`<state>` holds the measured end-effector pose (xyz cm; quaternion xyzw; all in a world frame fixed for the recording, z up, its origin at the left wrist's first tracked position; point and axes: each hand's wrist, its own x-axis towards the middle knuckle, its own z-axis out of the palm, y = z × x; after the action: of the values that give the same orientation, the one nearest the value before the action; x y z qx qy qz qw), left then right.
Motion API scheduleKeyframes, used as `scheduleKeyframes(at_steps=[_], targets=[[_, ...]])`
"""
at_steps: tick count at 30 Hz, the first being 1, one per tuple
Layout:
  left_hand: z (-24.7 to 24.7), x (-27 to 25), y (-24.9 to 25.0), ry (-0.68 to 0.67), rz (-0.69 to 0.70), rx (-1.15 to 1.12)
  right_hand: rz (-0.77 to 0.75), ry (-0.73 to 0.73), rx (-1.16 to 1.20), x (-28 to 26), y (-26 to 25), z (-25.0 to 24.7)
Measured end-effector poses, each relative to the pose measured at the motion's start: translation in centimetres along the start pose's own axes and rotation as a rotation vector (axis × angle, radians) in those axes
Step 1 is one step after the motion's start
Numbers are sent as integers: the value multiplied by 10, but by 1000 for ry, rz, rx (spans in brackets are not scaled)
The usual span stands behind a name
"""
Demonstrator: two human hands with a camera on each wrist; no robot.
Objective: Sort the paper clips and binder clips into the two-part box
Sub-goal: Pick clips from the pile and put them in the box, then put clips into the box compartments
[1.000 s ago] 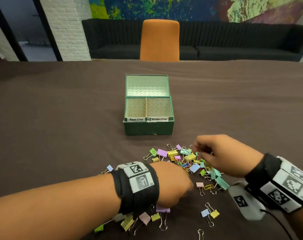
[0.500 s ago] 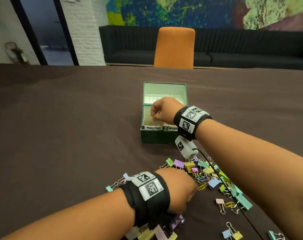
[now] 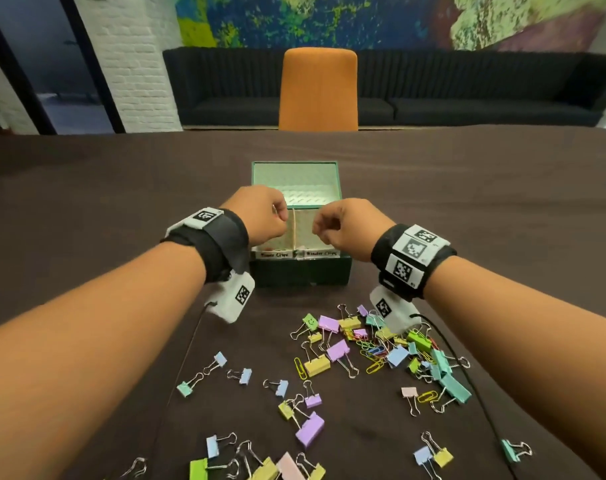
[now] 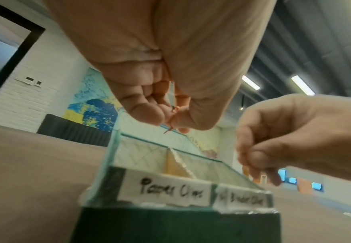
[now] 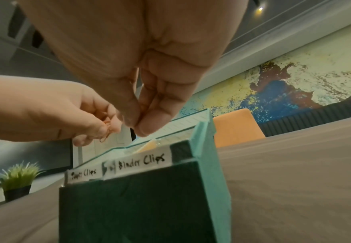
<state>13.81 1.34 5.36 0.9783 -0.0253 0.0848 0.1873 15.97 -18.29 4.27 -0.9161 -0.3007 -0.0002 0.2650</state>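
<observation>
The green two-part box [image 3: 301, 271] stands open on the brown table, its front labelled "Paper Clips" on the left and "Binder Clips" on the right. My left hand [image 3: 282, 216] hovers over the left compartment and pinches a thin orange paper clip [image 4: 168, 130], also visible as a paper clip [image 5: 107, 133] in the right wrist view. My right hand [image 3: 320, 230] hangs over the right compartment with fingertips [image 5: 147, 129] pressed to the thumb; whether it holds anything is not clear. A small pink thing lies in the right compartment by the divider. Loose binder clips and paper clips [image 3: 381, 344] are heaped in front of the box.
The box's raised lid [image 3: 294, 183] stands behind both hands. More binder clips [image 3: 310, 433] are scattered along the near edge. Wrist-camera cables [image 3: 187, 344] trail across the cloth. An orange chair [image 3: 318, 88] and a dark sofa lie beyond the table; a small potted plant [image 5: 17, 179] sits far left.
My left hand has risen from the pile to the box's left compartment with a paper clip. My right hand has shifted from the box's left side to its right compartment.
</observation>
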Motion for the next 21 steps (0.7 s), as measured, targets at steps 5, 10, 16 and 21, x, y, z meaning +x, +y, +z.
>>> scheduleKeyframes(at_steps=[5, 10, 16, 21], targets=[[11, 3, -9, -183, 28, 188, 36, -193, -160, -21, 12, -1], [15, -27, 6, -60, 206, 223, 18, -450, -343, -49, 15, 14], [47, -73, 20, -515, 335, 306, -90, -536, -442, -59, 11, 44], [76, -89, 17, -503, 238, 315, -107, -486, -395, -60, 5, 51]])
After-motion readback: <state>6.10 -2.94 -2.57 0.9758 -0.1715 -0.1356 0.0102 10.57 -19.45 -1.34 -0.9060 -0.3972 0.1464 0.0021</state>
